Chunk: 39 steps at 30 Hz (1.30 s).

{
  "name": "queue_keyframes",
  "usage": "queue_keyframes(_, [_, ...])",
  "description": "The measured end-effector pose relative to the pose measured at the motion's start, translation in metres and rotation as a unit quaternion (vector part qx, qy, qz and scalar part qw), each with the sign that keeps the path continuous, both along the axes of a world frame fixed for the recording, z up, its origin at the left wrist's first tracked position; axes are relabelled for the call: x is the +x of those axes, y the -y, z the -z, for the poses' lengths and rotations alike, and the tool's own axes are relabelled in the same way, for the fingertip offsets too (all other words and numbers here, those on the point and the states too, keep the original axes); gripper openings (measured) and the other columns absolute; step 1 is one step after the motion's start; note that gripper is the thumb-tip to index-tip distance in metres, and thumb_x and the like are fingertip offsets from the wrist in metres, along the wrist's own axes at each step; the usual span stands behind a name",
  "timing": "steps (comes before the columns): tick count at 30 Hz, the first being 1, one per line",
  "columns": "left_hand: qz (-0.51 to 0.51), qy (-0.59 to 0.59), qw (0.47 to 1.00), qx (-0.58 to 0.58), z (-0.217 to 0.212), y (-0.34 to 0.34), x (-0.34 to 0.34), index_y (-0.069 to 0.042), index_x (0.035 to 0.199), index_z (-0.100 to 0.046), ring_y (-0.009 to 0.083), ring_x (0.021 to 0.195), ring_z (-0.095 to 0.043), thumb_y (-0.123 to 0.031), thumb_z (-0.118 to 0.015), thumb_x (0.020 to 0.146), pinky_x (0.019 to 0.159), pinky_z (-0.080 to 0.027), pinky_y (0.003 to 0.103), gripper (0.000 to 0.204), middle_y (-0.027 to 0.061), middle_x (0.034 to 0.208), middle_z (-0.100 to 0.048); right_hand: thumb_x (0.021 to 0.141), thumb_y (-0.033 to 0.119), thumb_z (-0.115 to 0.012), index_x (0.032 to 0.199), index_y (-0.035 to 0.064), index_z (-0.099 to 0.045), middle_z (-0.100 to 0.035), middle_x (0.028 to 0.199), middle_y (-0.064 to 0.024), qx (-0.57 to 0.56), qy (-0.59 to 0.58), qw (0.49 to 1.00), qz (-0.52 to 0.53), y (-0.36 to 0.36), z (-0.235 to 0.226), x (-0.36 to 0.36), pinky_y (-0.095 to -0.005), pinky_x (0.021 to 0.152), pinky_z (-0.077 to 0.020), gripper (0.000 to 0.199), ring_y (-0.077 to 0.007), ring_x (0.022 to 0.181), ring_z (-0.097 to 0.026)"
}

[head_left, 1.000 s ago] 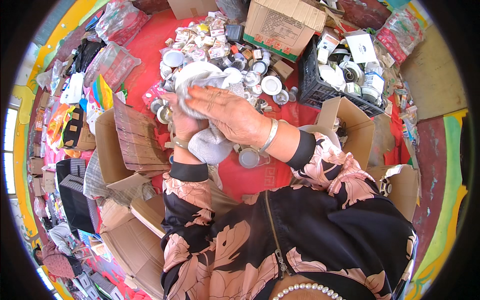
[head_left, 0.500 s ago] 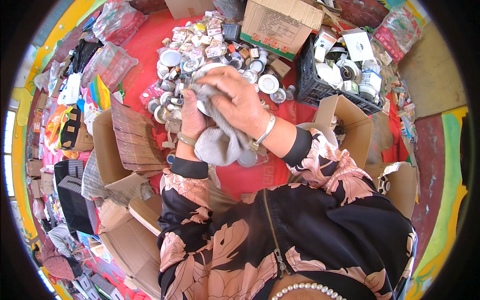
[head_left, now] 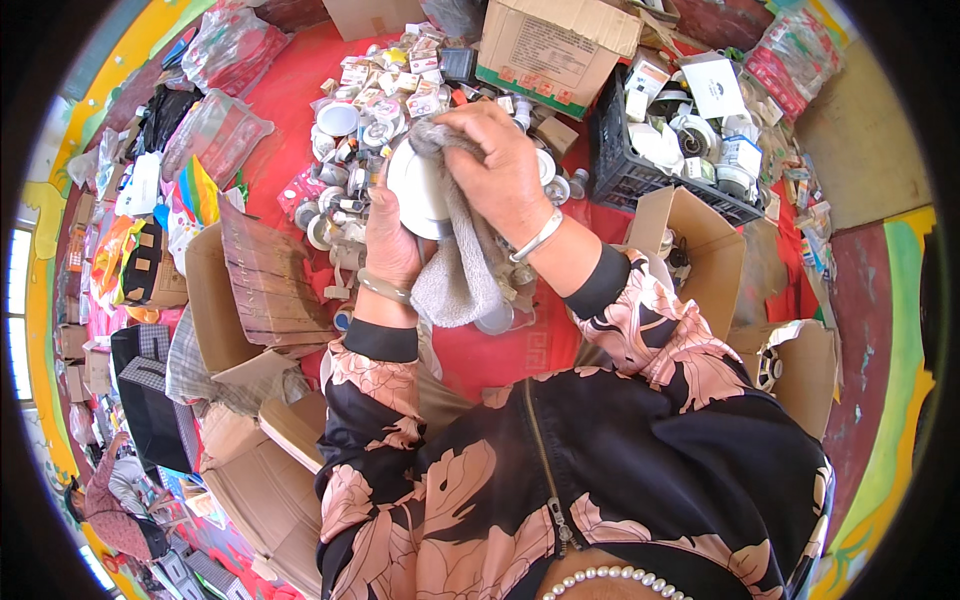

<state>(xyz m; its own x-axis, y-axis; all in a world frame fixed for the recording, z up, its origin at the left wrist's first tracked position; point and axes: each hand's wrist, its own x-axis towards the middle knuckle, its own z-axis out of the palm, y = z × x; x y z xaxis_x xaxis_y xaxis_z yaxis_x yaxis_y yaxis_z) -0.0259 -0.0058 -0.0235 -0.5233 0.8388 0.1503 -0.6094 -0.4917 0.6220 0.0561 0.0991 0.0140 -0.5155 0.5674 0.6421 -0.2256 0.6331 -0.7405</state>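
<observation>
The left hand has a white disc by its lower left side, thumb raised along the rim and the other fingers mostly hidden behind it, so how tightly they close cannot be told. The disc is lifted in front of the body, its pale face tilted up. The right hand is closed around a bunched end of a grey cloth, which touches the disc's upper right edge and hangs down between the two wrists. Beyond the hands, a pile of small boxes and round lamps lies on a red floor covering. A black crate full of white parts stands to the right, near a large cardboard box. Open cartons stand on either side, one at left, one at right.
</observation>
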Motion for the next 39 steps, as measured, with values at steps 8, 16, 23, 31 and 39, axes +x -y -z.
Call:
queue_keyframes(8, [-0.026, -0.048, 0.998, -0.037, -0.004, 0.006, -0.018, -0.001, 0.131, -0.035, 0.0223, 0.108, -0.053, -0.061, -0.071, 0.062, 0.093, -0.044, 0.037, 0.097, 0.0115, 0.117, -0.052, 0.069, -0.002, -0.054, 0.093, 0.0013, -0.061, -0.059, 0.091, -0.0109, 0.072, 0.058, 0.978, -0.184, 0.006, 0.001, 0.009, -0.0320, 0.078, -0.0465, 0.025, -0.0258, 0.087, -0.058])
queue_keyframes(16, [-0.042, -0.077, 0.996, -0.015, -0.011, -0.001, 0.005, 0.000, 0.130, -0.038, 0.0229, 0.112, -0.050, -0.055, -0.074, 0.062, 0.098, -0.040, 0.037, 0.095, 0.0113, 0.123, -0.050, 0.070, 0.003, -0.056, 0.089, 0.0000, -0.060, -0.059, 0.083, -0.0165, 0.020, 0.002, 1.000, 0.004, -0.005, -0.003, 0.002, -0.0360, 0.071, -0.0474, 0.020, -0.0323, 0.078, -0.058])
queue_keyframes(23, [-0.047, -0.102, 0.991, -0.070, -0.001, 0.003, -0.011, 0.000, 0.130, -0.038, 0.0215, 0.109, -0.052, -0.068, -0.066, 0.059, 0.094, -0.043, 0.035, 0.102, 0.0099, 0.121, -0.051, 0.068, 0.003, -0.055, 0.093, -0.0003, -0.062, -0.061, 0.092, -0.0121, 0.025, 0.061, 0.964, -0.257, 0.007, -0.009, 0.013, -0.0313, 0.078, -0.0460, 0.026, -0.0238, 0.085, -0.059])
queue_keyframes(31, [-0.150, -0.010, 0.988, -0.034, -0.013, 0.012, -0.026, -0.001, 0.129, -0.040, 0.0280, 0.115, -0.048, -0.078, -0.048, 0.064, 0.097, -0.040, 0.045, 0.101, 0.0133, 0.127, -0.049, 0.067, 0.005, -0.054, 0.092, 0.0001, -0.063, -0.061, 0.088, -0.0111, 0.072, 0.285, 0.935, -0.197, -0.059, -0.040, 0.041, -0.0284, 0.077, -0.0458, 0.027, -0.0213, 0.082, -0.058])
queue_keyframes(39, [-0.073, -0.039, 0.995, -0.059, -0.018, 0.005, -0.015, -0.002, 0.130, -0.039, 0.0264, 0.112, -0.050, -0.080, -0.042, 0.067, 0.096, -0.041, 0.041, 0.100, 0.0130, 0.123, -0.051, 0.064, -0.004, -0.060, 0.087, 0.0052, -0.062, -0.059, 0.091, -0.0086, 0.252, 0.058, 0.945, -0.200, 0.010, -0.012, 0.013, -0.0350, 0.078, -0.0469, 0.025, -0.0286, 0.087, -0.055])
